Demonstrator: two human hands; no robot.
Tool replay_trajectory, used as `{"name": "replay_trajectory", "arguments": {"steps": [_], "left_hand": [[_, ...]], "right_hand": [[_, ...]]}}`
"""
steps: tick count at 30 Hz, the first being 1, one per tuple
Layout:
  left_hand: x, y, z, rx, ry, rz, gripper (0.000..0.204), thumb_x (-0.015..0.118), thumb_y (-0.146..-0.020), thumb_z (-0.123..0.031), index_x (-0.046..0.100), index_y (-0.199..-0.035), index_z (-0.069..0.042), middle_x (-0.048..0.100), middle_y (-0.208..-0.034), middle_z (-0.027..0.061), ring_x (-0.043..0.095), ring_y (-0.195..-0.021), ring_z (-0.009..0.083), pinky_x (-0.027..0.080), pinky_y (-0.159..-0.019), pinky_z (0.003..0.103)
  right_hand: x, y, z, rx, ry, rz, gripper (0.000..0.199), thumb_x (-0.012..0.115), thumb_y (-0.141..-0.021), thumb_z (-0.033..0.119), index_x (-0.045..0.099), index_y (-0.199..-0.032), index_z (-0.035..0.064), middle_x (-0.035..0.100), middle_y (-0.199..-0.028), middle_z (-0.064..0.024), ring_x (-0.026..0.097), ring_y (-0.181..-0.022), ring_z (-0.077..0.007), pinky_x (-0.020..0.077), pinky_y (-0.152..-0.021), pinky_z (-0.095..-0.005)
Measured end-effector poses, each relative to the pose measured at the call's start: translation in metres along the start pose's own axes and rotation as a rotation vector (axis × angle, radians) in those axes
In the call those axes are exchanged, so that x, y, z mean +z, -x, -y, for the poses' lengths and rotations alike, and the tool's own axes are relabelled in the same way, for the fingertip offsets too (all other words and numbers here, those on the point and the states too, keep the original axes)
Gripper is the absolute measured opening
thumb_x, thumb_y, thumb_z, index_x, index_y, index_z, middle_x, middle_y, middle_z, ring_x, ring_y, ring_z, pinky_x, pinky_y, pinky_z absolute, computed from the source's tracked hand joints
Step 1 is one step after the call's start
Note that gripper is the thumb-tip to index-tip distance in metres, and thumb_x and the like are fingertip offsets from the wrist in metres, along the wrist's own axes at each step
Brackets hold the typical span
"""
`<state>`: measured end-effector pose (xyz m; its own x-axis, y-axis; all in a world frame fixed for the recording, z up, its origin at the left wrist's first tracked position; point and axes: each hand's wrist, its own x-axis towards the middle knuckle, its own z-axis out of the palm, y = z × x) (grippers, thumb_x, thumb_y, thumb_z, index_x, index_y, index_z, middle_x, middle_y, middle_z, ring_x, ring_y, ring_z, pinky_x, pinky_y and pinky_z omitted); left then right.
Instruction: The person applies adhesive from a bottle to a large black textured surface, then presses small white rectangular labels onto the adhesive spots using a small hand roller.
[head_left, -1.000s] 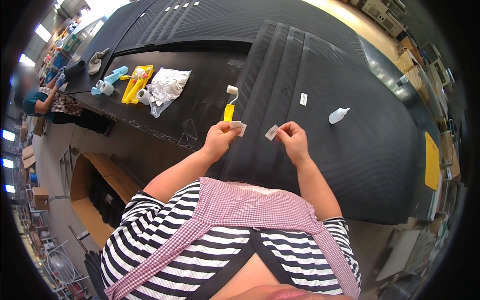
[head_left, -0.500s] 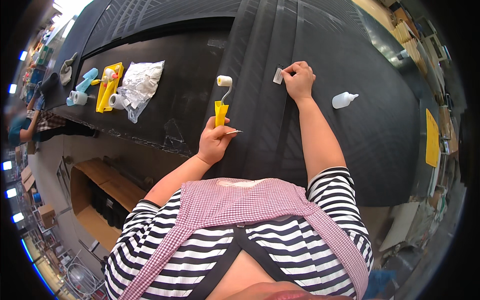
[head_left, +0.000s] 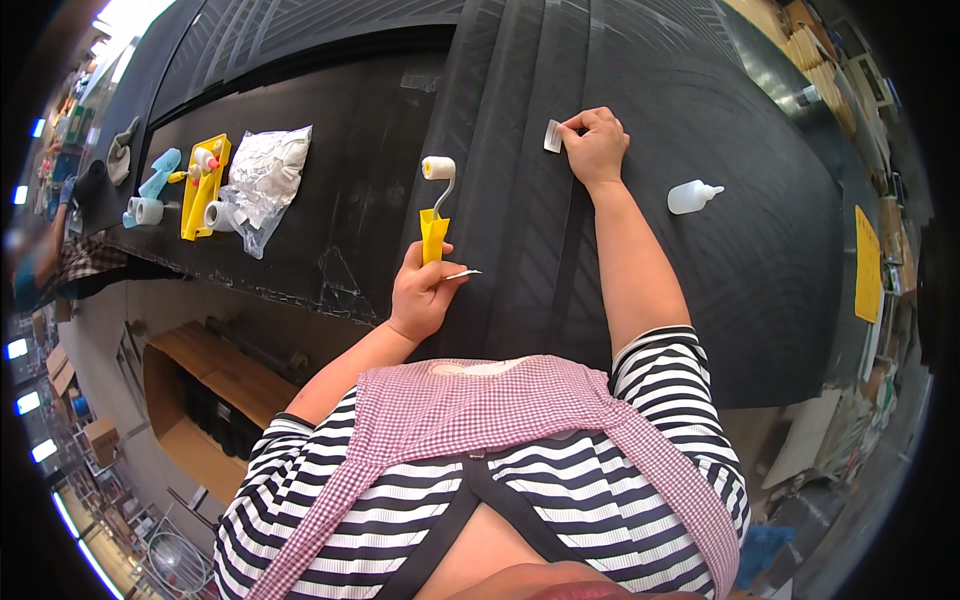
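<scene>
My left hand [head_left: 418, 300] is closed around the yellow handle of a small paint roller [head_left: 434, 230], its white roller head pointing away from me. A thin white piece [head_left: 462, 274] also sticks out from between that hand's thumb and fingers. Farther out, my right hand [head_left: 597, 148] pinches the edge of a small white label-like strip [head_left: 552, 136] at the black sheet [head_left: 720, 280]. Whether the strip's underside touches the sheet I cannot tell. To the right of my right forearm, a white squeeze bottle [head_left: 692, 197] lies on its side.
At the left lie a yellow tray [head_left: 205, 190] with small bottles, a clear bag of white material [head_left: 268, 175], white rolls [head_left: 148, 211] and a blue item [head_left: 160, 172]. A cardboard box [head_left: 205, 365] stands below the table edge. Another person [head_left: 85, 255] works at far left.
My right hand has moved slightly away from me with the white strip, which now looks shorter and more tilted. My left hand keeps its hold on the roller. The whole view has shifted a little.
</scene>
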<state>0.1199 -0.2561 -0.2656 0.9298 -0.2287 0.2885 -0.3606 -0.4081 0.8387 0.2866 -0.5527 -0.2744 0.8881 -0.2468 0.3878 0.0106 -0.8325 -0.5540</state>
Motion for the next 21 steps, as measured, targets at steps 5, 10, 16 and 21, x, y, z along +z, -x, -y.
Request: {"name": "replay_trajectory", "arguments": {"steps": [5,10,16,21], "left_hand": [[0.001,0.0,0.001,-0.02,0.015,0.014,0.013,0.077,-0.079,-0.002,0.072,-0.089,-0.007,0.059,-0.108,0.0119,0.062,-0.09,0.0257,0.051,-0.077,0.032],[0.001,0.001,0.002,-0.011,0.016,0.018,0.013,0.077,-0.079,-0.001,0.071,-0.09,-0.007,0.058,-0.109,0.0112,0.061,-0.091,0.0252,0.051,-0.077,0.031],[0.001,0.0,0.0,-0.02,0.013,0.008,0.014,0.078,-0.077,-0.002,0.073,-0.089,-0.008,0.06,-0.105,0.0135,0.063,-0.09,0.0278,0.052,-0.078,0.033],[0.001,0.0,-0.001,-0.027,0.015,0.008,0.014,0.078,-0.077,-0.002,0.073,-0.089,-0.008,0.06,-0.105,0.0131,0.063,-0.09,0.0272,0.052,-0.077,0.032]], "right_hand": [[0.001,0.001,0.004,0.011,0.03,-0.01,0.008,0.077,-0.073,0.02,0.073,-0.071,0.0134,0.065,-0.092,0.0,0.06,-0.094,-0.0224,0.0402,-0.087,-0.0402],[-0.004,-0.002,0.013,0.024,0.045,0.029,0.008,0.077,-0.073,0.019,0.072,-0.07,0.0137,0.065,-0.092,0.0001,0.06,-0.096,-0.0228,0.0405,-0.088,-0.0406],[-0.007,0.0,0.022,-0.005,0.106,0.006,0.009,0.076,-0.074,0.019,0.071,-0.068,0.0144,0.064,-0.092,0.0006,0.059,-0.095,-0.023,0.0409,-0.088,-0.0406],[-0.012,0.0,0.03,0.011,0.146,0.034,0.009,0.078,-0.073,0.018,0.071,-0.078,0.0159,0.062,-0.092,0.0005,0.06,-0.093,-0.0229,0.0413,-0.086,-0.0411]]}}
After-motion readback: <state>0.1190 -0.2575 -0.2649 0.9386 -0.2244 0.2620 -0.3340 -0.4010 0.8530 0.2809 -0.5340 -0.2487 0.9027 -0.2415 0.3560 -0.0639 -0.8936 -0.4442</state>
